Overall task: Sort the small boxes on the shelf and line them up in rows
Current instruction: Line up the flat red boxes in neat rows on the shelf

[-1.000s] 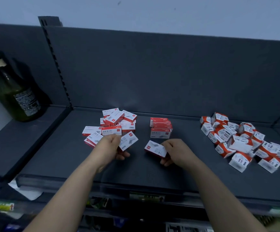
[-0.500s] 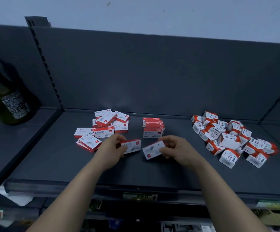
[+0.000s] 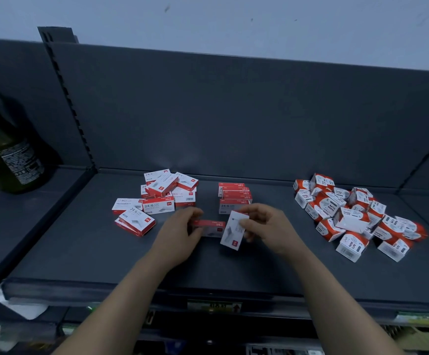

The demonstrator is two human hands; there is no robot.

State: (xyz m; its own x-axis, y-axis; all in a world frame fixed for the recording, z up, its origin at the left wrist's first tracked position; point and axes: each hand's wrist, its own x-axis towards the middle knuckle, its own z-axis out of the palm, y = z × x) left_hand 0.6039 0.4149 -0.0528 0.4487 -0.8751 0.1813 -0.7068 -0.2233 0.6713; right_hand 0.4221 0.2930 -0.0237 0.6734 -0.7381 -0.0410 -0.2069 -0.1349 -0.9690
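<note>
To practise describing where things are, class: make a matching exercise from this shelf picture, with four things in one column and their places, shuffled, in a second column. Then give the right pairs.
Things
1. bottle
2. neat stack of boxes
3. heap of paper clip boxes
4. tilted box

Places
A. right side of the shelf
B. in the right hand
C. neighbouring shelf, far left
D. middle of the shelf, toward the back

Pairs: 1-C, 2-D, 3-A, 4-B.
</note>
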